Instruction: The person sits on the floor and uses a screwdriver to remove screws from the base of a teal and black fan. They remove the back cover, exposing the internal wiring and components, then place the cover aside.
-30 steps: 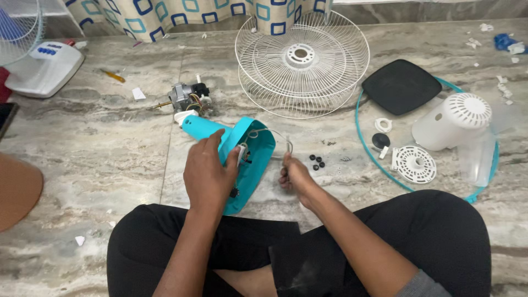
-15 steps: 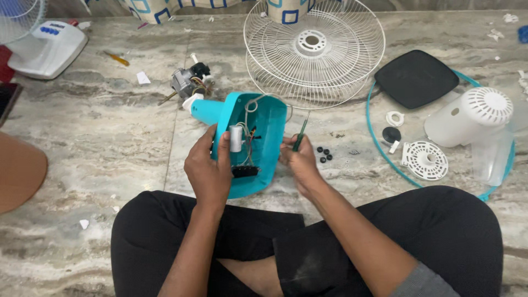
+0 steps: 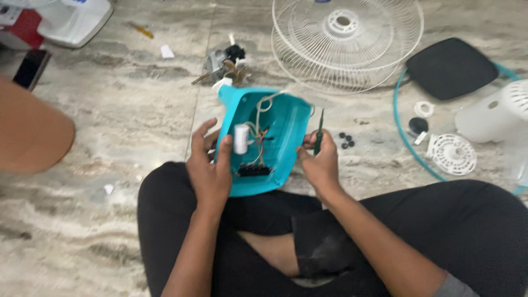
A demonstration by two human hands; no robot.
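Head cam: teal housing (image 3: 275, 159) now tilted up vs. earlier.

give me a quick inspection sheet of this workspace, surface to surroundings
surface: marbled stone floor, person seated cross-legged on it
job's things: teal fan housing, open side up, with a white capacitor and a black terminal block inside; green-handled screwdriver
clutter: wire fan grilles, fan motor, black pad, white motor cover, round white vent disc, small black pieces
hands: left hand grips the housing's left edge; right hand holds the screwdriver at the right edge
cables: thin wires inside the housing
surroundings: white fan base, dark phone
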